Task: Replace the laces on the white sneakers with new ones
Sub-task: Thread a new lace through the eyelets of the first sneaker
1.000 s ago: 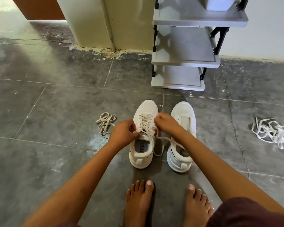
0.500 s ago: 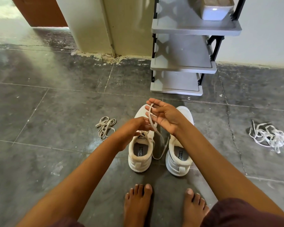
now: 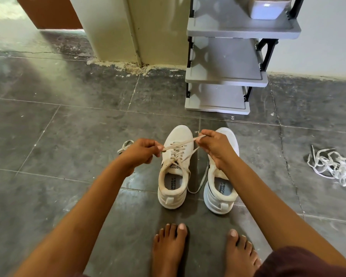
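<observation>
Two white sneakers stand side by side on the grey floor, toes away from me. The left sneaker (image 3: 176, 170) carries a beige lace (image 3: 178, 145) threaded through its eyelets. My left hand (image 3: 142, 151) pinches one end of that lace just left of the shoe. My right hand (image 3: 215, 147) pinches the other part of the lace above the toe of the right sneaker (image 3: 221, 188), which shows no lace. The lace is stretched between both hands, and a loose loop of it hangs down between the shoes.
A beige lace bundle (image 3: 125, 145) lies on the floor, partly hidden behind my left wrist. A tangle of white laces (image 3: 330, 164) lies at the right. A grey shoe rack (image 3: 224, 76) stands behind the sneakers. My bare feet (image 3: 204, 252) are in front.
Both hands have moved apart and lower, pulling the lace taut across the left sneaker. A second ago they were close together at its top eyelets.
</observation>
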The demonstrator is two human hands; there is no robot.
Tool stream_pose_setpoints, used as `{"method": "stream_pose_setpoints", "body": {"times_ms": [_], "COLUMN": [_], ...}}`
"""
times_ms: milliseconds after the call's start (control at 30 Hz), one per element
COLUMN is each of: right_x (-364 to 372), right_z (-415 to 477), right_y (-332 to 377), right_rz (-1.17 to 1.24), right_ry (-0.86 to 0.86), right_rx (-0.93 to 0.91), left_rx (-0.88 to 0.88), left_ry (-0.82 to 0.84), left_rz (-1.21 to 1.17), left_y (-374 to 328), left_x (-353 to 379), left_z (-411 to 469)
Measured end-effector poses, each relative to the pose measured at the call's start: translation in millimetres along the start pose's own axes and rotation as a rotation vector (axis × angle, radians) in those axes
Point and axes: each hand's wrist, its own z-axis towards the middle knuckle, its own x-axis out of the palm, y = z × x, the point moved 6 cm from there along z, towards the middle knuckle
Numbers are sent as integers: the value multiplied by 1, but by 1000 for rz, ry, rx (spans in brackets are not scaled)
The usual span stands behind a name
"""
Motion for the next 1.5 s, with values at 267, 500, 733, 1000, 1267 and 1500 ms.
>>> {"method": "stream_pose_setpoints", "body": {"times_ms": [267,500,733,1000,1267,1500], "right_x": [-2,52,37,41,56,64], "right_z": [-9,-24,-24,-34,-38,-33], "right_y": [7,-12,-33,-42,-48,-46], "right_rz": [-1269,-733,-748,-957,-1073,-1233], "right_ry": [-99,373,226,112,47,41], "right_rx": [-499,-409,-341,-486,-538,-527], "left_rx": [283,369,240,200,15,6], "left_ry": [-203,-166,-128,-247,-113,-100], "left_rz": [408,684,674,684,212,98], "left_y": [-18,-26,2,28,41,45], "left_x": [-14,13,13,26,21,22], "left_z": [1,-4,1,6,12,9]}}
